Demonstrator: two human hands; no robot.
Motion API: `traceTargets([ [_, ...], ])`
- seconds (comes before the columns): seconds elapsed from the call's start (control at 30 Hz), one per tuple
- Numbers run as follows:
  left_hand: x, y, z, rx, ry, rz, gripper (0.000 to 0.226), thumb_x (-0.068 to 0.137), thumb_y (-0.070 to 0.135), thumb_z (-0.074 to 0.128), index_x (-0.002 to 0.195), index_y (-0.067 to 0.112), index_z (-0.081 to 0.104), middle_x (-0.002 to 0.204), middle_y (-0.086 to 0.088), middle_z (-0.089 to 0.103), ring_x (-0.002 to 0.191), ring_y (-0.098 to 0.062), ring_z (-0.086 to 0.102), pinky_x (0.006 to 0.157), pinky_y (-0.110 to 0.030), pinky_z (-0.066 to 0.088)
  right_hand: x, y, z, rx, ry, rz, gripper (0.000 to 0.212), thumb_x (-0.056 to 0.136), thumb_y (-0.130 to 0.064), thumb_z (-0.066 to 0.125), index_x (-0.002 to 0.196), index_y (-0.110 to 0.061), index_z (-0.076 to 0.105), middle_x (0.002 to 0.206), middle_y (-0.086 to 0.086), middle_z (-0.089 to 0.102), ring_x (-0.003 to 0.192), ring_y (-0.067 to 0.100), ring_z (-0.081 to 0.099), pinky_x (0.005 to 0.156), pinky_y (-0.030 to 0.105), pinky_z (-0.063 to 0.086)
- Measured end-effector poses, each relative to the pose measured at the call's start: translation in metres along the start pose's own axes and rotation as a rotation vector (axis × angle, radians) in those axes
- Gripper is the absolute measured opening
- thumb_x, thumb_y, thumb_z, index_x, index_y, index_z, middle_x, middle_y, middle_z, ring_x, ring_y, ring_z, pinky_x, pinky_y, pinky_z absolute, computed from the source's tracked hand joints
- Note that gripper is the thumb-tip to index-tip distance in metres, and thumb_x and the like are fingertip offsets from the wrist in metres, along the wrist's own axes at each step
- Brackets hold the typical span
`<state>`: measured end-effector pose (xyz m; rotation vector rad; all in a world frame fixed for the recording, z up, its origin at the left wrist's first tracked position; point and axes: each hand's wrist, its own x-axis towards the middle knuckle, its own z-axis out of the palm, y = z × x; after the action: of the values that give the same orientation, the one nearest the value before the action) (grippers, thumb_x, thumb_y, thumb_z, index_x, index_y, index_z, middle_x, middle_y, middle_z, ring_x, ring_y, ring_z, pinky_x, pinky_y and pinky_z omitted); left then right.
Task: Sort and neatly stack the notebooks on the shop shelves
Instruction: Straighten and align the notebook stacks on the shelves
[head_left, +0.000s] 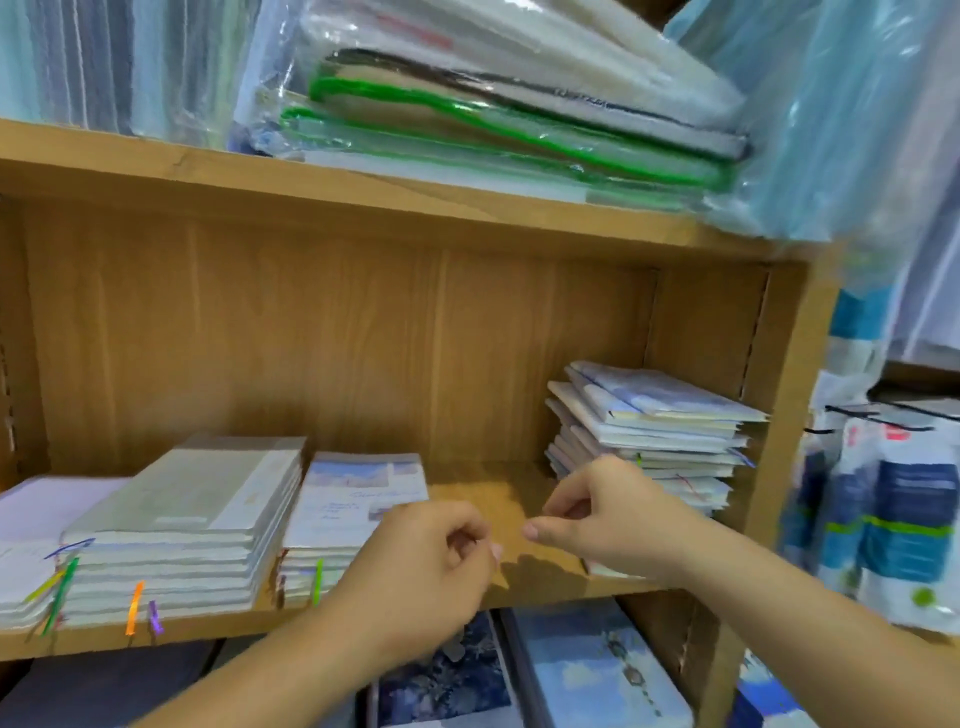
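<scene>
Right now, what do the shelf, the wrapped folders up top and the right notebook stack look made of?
Shelf: matte wood-grain board, solid or laminate unclear. Wrapped folders: clear glossy plastic film, creased, with glare. Right notebook stack: paper, pale page edges showing; covers look like thin matte card.

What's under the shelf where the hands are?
Under the shelf board lie a sky-blue notebook and a darker patterned notebook. The left hand and forearm hide part of the darker one; farther left is too dark.
</scene>
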<state>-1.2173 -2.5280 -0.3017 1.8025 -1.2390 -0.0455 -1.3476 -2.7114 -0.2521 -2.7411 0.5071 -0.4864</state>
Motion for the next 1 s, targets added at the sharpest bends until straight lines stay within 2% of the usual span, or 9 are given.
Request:
traceTargets([
  [0.13,0.069,0.037,0.025,-0.064,-0.018,0.022,0.018,0.095,0.043,0.067,0.101,0.026,0.068,0.069,0.016,0.062,0.059,-0.001,0.056,0.055,-0.018,0.044,-0.021,0.04,-0.054,-0.071,0.403,0.018,0.029,0.089,-0.053,0.069,0.073,-0.03,0.073,0.069,-0.007,0.065,0.068,0.006,0.06,0.057,0.032,0.046],
  [0.23,0.122,0.062,0.043,-0.086,0.029,-0.016,0.044,0.098,0.046,0.06,0.09,0.004,0.066,0.067,0.0,0.059,0.06,-0.017,0.057,0.063,-0.035,0.055,-0.026,0.064,-0.078,-0.216,0.674,-0.019,0.023,0.092,-0.048,0.068,0.104,-0.029,0.074,0.094,-0.011,0.053,0.092,0.007,0.053,0.074,0.029,0.042],
  [0.3,0.144,0.074,0.056,-0.248,0.0,-0.118,0.051,0.098,0.049,0.06,0.073,0.005,0.059,0.064,-0.01,0.058,0.056,-0.024,0.055,0.066,-0.036,0.056,-0.022,0.079,-0.085,-0.383,0.544,0.034,0.05,0.091,-0.057,0.065,0.133,-0.029,0.063,0.112,-0.008,0.05,0.11,0.015,0.048,0.087,0.031,0.044],
  [0.37,0.153,0.078,0.067,-0.345,-0.013,-0.17,0.049,0.097,0.048,0.062,0.063,0.013,0.054,0.062,-0.012,0.058,0.049,-0.022,0.052,0.058,-0.031,0.05,-0.017,0.088,-0.091,-0.433,0.384,0.089,0.063,0.09,-0.066,0.06,0.144,-0.036,0.052,0.121,-0.009,0.049,0.118,0.015,0.046,0.096,0.031,0.045],
  [0.5,0.16,0.074,0.069,-0.419,0.017,-0.218,0.044,0.096,0.043,0.067,0.069,0.009,0.063,0.057,-0.008,0.061,0.044,-0.013,0.051,0.049,-0.024,0.047,-0.008,0.094,-0.096,-0.431,0.382,0.061,0.051,0.093,-0.063,0.057,0.139,-0.042,0.057,0.123,-0.014,0.055,0.119,0.013,0.05,0.096,0.034,0.047],
  [0.63,0.169,0.076,0.066,-0.528,-0.002,-0.333,0.043,0.097,0.044,0.065,0.084,0.003,0.07,0.063,-0.009,0.063,0.054,-0.02,0.054,0.05,-0.026,0.048,0.004,0.095,-0.099,-0.406,0.393,0.052,0.037,0.1,-0.053,0.053,0.133,-0.041,0.064,0.123,-0.017,0.063,0.116,0.01,0.055,0.093,0.037,0.05],
  [0.77,0.178,0.079,0.066,-0.357,0.02,-0.29,0.035,0.087,0.045,0.077,0.08,0.015,0.061,0.065,-0.001,0.05,0.054,-0.015,0.043,0.049,-0.022,0.037,0.008,0.1,-0.104,-0.4,0.348,0.076,0.038,0.1,-0.052,0.055,0.136,-0.043,0.061,0.131,-0.019,0.064,0.121,0.01,0.057,0.098,0.036,0.048],
  [0.87,0.183,0.086,0.063,-0.323,-0.053,-0.284,0.038,0.087,0.045,0.077,0.066,0.018,0.062,0.06,0.001,0.051,0.05,-0.014,0.041,0.047,-0.021,0.033,0.008,0.103,-0.104,-0.477,0.361,0.051,0.038,0.1,-0.055,0.055,0.135,-0.043,0.061,0.124,-0.018,0.067,0.115,0.011,0.058,0.095,0.035,0.045],
  [1.0,0.192,0.1,0.062,-0.401,-0.057,-0.369,0.035,0.085,0.042,0.08,0.09,0.01,0.067,0.068,-0.002,0.058,0.048,-0.012,0.047,0.037,-0.016,0.031,0.006,0.102,-0.091,-0.54,0.536,-0.119,0.021,0.1,-0.036,0.061,0.114,-0.031,0.076,0.09,-0.008,0.071,0.084,0.023,0.06,0.075,0.042,0.047],
])
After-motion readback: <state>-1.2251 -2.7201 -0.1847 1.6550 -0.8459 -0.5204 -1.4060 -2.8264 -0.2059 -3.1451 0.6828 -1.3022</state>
